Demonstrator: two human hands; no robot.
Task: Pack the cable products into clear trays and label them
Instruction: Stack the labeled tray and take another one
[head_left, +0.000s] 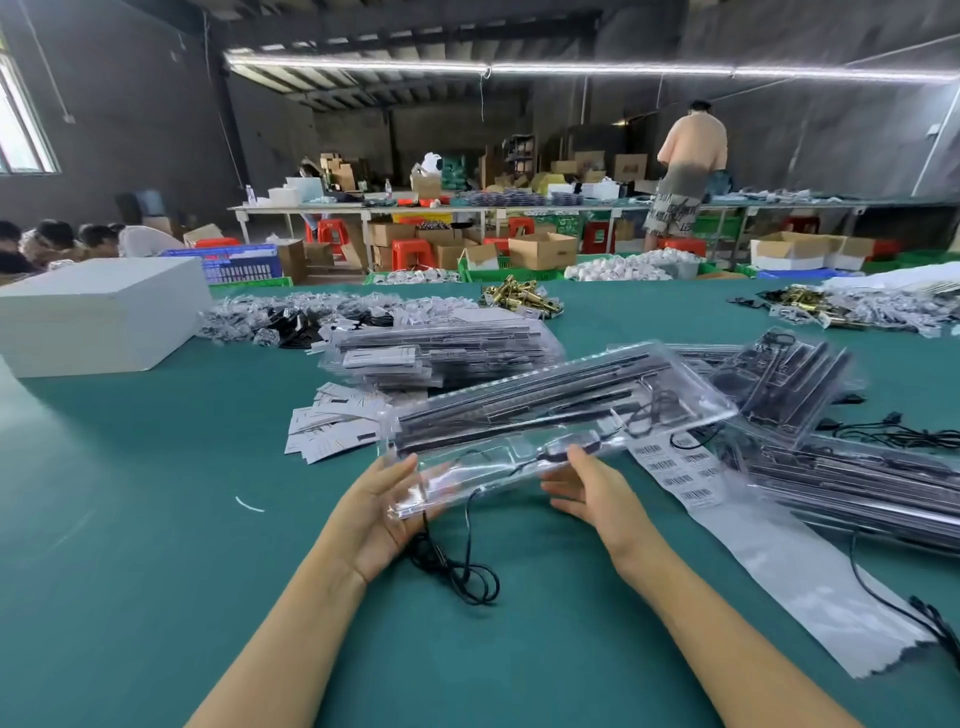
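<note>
I am holding a clear tray (561, 410) up over the green desk (156, 519) between both hands. My left hand (382, 512) is cupping its near left corner, fingers spread under the plastic. My right hand (584, 483) is gripping the near edge, thumb on top. Black strips are lying inside the tray, and a black cable (457, 566) is trailing from it onto the desk. A stack of packed trays (441, 348) is sitting behind, another pile (841, 467) at right, beside a barcode label sheet (680, 473). Paper cards (332, 421) are lying left of the tray.
</note>
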